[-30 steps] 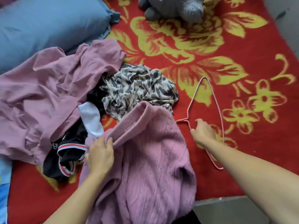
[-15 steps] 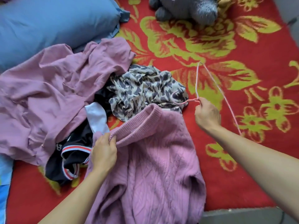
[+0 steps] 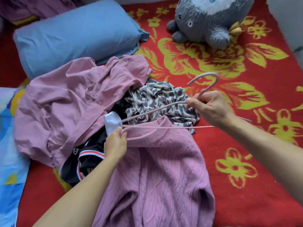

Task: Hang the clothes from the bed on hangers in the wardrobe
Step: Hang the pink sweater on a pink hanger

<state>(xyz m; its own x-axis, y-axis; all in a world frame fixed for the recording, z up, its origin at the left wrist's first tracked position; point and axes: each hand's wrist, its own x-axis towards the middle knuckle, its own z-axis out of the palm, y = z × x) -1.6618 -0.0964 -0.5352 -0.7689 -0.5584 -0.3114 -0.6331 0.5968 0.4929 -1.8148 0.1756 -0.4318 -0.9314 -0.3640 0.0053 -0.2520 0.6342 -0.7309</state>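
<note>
My left hand (image 3: 115,145) keeps its pinch on the left end of the ribbed collar of the pink knit sweater (image 3: 164,169), which lies flat at the near edge of the bed, on the red floral blanket (image 3: 246,145). My right hand (image 3: 211,108) is curled round the neck of the pink wire hanger (image 3: 211,74), hook pointing up and away. Half a second ago that hanger trailed off to the right over the blanket; now it has swung across, its bottom bar running just above the collar and its left tip meeting my left fingers at the neck opening. Whether the tip is inside the collar I cannot tell. Behind the sweater sit the leopard-print garment (image 3: 160,97), a mauve shirt (image 3: 65,104) and a black striped piece (image 3: 88,158), unmoved.
</note>
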